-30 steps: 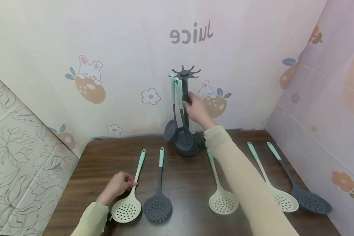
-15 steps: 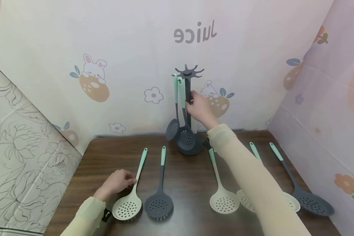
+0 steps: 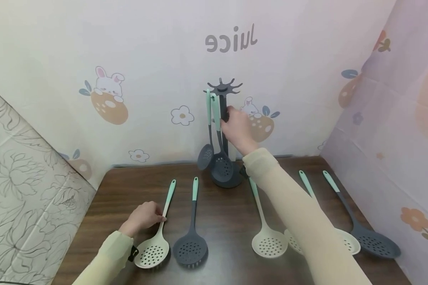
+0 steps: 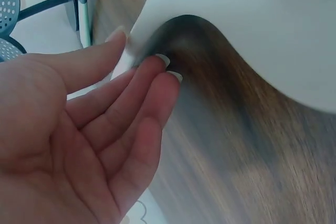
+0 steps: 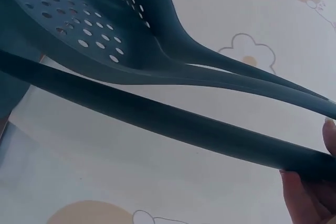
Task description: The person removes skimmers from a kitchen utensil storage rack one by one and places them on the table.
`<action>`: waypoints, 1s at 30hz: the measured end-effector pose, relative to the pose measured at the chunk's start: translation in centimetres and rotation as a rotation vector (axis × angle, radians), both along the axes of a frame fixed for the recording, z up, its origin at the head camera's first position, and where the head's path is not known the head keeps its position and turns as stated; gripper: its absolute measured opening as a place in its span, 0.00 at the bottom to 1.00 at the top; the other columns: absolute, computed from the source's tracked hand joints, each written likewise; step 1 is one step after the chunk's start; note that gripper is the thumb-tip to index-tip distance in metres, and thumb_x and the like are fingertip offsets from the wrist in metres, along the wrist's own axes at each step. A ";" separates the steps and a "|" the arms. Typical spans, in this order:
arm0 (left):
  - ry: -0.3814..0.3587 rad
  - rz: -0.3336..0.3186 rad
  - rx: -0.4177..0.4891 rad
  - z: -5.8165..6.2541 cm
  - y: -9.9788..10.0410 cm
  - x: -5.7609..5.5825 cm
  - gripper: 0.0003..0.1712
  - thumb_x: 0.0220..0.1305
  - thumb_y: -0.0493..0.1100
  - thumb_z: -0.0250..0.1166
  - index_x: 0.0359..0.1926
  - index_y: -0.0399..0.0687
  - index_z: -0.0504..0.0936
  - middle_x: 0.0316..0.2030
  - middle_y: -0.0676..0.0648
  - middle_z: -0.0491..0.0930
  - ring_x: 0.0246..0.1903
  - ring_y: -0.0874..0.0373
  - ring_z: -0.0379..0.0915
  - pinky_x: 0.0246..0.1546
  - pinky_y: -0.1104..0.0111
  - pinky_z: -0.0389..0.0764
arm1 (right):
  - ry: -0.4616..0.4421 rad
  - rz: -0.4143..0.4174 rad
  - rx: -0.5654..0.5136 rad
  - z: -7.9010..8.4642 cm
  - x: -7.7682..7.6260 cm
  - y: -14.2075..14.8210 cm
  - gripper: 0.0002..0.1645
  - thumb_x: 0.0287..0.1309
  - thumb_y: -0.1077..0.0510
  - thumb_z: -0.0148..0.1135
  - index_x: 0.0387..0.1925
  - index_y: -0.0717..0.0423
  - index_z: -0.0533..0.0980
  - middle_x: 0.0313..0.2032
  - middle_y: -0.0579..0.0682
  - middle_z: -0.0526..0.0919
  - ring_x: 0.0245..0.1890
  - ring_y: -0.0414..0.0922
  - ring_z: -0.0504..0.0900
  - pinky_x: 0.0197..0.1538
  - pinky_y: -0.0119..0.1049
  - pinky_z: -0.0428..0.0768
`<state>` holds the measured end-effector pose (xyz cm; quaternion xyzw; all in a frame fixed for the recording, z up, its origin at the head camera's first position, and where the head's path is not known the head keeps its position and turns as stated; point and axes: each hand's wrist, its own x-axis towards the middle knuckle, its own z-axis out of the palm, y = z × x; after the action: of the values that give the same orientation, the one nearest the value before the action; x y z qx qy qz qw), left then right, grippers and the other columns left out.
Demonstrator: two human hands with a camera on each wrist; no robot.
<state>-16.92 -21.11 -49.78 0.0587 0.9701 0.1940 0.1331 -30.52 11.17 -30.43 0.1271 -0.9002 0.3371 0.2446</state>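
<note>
On the left of the table my left hand (image 3: 144, 216) pinches the neck of a cream skimmer (image 3: 151, 251) with a mint handle; the skimmer lies flat. In the left wrist view, the thumb and fingertips of my left hand (image 4: 105, 124) meet at its edge. At the back my right hand (image 3: 238, 127) grips the post of a dark grey utensil stand (image 3: 225, 147), thumb against a hanging handle. Two dark grey perforated ladles, a front ladle (image 3: 222, 168) and a back ladle (image 3: 205, 156), hang from its hooks. The right wrist view shows my fingers (image 5: 302, 198) at the post (image 5: 173, 121).
A dark grey skimmer (image 3: 190, 248) lies beside the cream one. To the right are a cream skimmer (image 3: 269, 242), more cream ones partly hidden by my right sleeve (image 3: 296, 213), and a dark grey turner (image 3: 376, 242). Patterned cloth (image 3: 157, 59) hangs behind the wooden table (image 3: 228, 221).
The head view shifts slightly and back. My left hand stays at the skimmer's neck and my right hand at the stand's post; the right sleeve shifts a little over the cream skimmers.
</note>
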 end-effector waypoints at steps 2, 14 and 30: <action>0.000 0.004 0.000 -0.1 -0.1 -0.1 0.10 0.52 0.47 0.78 0.25 0.51 0.85 0.22 0.54 0.78 0.23 0.58 0.71 0.25 0.63 0.73 | 0.009 -0.012 0.004 0.0 -0.1 -0.2 0.15 0.64 0.55 0.62 0.43 0.65 0.80 0.31 0.57 0.86 0.25 0.47 0.84 0.29 0.37 0.82; 0.014 -0.001 -0.011 -0.6 -0.1 -0.3 0.13 0.46 0.47 0.81 0.21 0.51 0.83 0.18 0.54 0.76 0.20 0.58 0.69 0.21 0.65 0.69 | -0.035 0.001 0.029 0.4 -0.3 -0.1 0.11 0.65 0.56 0.60 0.33 0.61 0.80 0.22 0.51 0.82 0.20 0.45 0.81 0.26 0.37 0.79; 0.003 0.007 -0.011 -0.6 0.1 -0.4 0.13 0.47 0.47 0.81 0.20 0.51 0.83 0.18 0.54 0.76 0.20 0.58 0.69 0.21 0.65 0.69 | -0.107 0.124 0.001 0.8 -1.6 1.0 0.16 0.63 0.52 0.67 0.40 0.63 0.82 0.34 0.56 0.88 0.32 0.48 0.85 0.37 0.39 0.80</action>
<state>-17.29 -21.00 -50.33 0.0546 0.9716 0.1891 0.1313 -32.09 12.18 -29.62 0.1643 -0.9026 0.3576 0.1747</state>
